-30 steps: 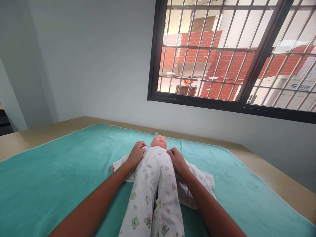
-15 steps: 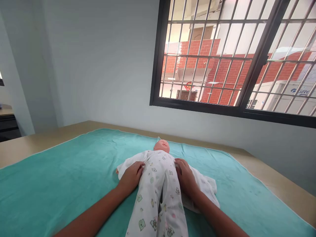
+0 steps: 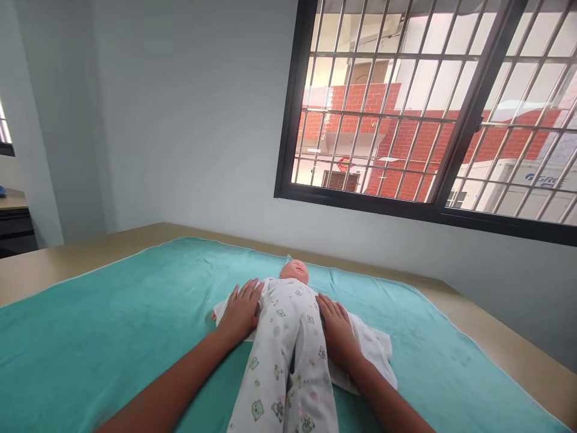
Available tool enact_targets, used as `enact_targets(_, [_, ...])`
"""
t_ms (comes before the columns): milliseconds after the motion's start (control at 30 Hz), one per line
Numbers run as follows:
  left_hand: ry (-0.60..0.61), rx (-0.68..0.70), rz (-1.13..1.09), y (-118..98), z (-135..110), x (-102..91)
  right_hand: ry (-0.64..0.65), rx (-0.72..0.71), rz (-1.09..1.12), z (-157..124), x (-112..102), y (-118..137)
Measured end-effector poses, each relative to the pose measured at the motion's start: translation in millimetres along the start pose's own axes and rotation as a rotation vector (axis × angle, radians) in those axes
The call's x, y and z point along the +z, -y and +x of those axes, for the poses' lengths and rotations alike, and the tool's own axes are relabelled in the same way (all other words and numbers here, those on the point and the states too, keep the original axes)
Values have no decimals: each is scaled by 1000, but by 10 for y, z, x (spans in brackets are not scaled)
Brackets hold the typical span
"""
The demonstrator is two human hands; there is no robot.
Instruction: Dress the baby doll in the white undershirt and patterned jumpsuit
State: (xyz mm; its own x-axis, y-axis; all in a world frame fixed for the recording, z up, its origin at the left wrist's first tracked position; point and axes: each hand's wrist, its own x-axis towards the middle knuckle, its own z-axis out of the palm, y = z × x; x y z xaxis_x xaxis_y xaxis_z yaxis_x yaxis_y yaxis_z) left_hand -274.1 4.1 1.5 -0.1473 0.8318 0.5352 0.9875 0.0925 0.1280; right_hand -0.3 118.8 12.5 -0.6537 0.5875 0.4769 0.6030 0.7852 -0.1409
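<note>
A baby doll [image 3: 295, 270] lies on its back on a teal blanket [image 3: 112, 319], dressed in a white patterned sleepsuit [image 3: 283, 349]. A white cloth [image 3: 374, 346] is spread under it. My left hand [image 3: 241, 310] lies flat, fingers stretched out, on the cloth against the doll's left side. My right hand [image 3: 336, 328] rests flat with fingers extended along the doll's other side. Neither hand holds anything.
The blanket covers a tan platform [image 3: 505, 349] that meets a pale wall. A large barred window [image 3: 428, 114] is above to the right. A dark desk [image 3: 15, 231] shows at the far left edge.
Both hands slid down from the doll's shoulders to its sides and flattened out, fingers now stretched. The view tilted slightly.
</note>
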Motion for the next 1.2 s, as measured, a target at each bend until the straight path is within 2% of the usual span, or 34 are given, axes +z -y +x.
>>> enact_targets(167, [58,1,27,-15,126,-16,-21,2,-65,3,-23,49])
enact_targets(367, [53,4,152,-104,187,-31,-54,30,-86,34,27,57])
enact_targets(533, [54,32,171,-105,179,-15,-83,39,-109,28,43,79])
enact_targets(733, [-78,110,197,-121,160,-14,-94,-26,-163,13,12,78])
enact_targets(867, [-108,109,198,-183,36,-155,-114,-48,-201,-116,-118,176])
enact_targets(933, [-51,121,167,-195,-88,-250,-89,-73,-169,-249,-228,254])
enact_targets(1067, [109,286,-30,-209,-310,-370,71,-205,2,-496,-446,384])
enact_targets(1200, [127,281,-301,-276,-331,-381,186,-295,226,-535,-537,452])
